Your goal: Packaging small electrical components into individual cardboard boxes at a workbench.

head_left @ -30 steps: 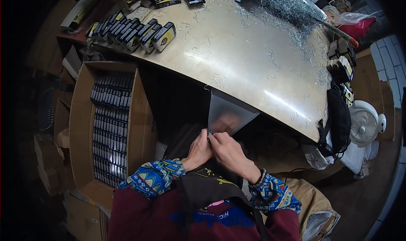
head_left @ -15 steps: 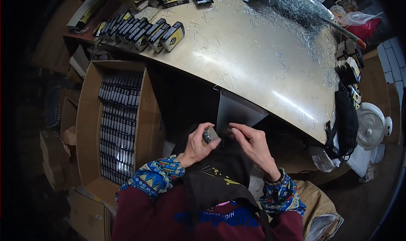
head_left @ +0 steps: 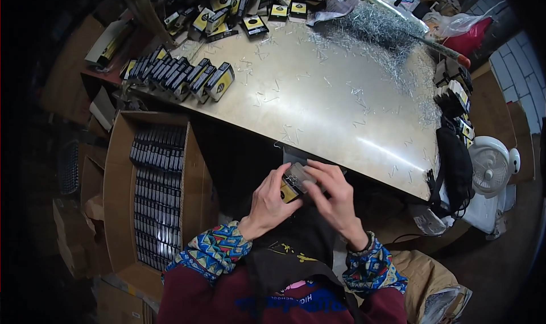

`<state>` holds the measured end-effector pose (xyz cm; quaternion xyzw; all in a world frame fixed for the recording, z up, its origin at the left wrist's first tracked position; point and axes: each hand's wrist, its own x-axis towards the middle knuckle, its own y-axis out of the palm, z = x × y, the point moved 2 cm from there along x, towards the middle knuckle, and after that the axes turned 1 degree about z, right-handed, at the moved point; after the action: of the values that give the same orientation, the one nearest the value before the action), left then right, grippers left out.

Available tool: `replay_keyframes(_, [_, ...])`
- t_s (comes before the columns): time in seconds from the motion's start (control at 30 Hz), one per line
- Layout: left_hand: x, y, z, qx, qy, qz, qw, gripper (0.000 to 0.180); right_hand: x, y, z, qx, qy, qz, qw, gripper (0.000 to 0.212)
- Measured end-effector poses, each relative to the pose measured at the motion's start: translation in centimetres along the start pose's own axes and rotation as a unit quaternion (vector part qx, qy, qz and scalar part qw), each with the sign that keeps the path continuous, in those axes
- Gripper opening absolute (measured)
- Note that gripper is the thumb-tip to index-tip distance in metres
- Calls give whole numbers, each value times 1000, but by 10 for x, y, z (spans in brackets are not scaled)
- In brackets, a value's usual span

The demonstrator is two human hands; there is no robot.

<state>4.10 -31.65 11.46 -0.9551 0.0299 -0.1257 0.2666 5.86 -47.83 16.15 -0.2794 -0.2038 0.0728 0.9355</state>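
Note:
Above my lap, just in front of the table edge, my left hand (head_left: 266, 203) is closed round a small black-and-yellow box (head_left: 288, 192). The box is tilted, its open end facing up, and shiny metal bits show inside beside a grey flap. From the other side, my right hand (head_left: 335, 196) has its fingers and thumb bent at the flap and rim; the fingertips are slightly blurred. Loose bent metal wire pieces (head_left: 291, 134) lie on the table near the edge.
The metal-topped table (head_left: 318, 105) carries a heap of wire pieces (head_left: 378, 31), a row of small boxes (head_left: 219, 82) and a pile of more boxes (head_left: 253, 25). At left stands a carton (head_left: 116, 193) filled with packed boxes. A white fan (head_left: 490, 167) is at right.
My right hand has come left onto the small box, which is now turned so its yellow side shows. The table and carton sit lower in view.

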Motion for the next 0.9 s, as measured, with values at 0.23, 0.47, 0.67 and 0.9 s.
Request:
replay_keyframes(0.23, [8,2,-13,24,74,-47,996,71,3,22,1,-23,-20,-77,997,10])
replay_keyframes(0.47, [10,-2,-10,39,50,-6,998,77,3,13,-7,-1,67,-106,992,5])
replay_keyframes(0.67, [11,-2,-8,56,101,3,993,83,11,7,-6,11,30,-41,999,8])
replay_keyframes(0.9, [6,-3,-3,42,82,18,996,85,13,4,-8,25,53,34,998,10])
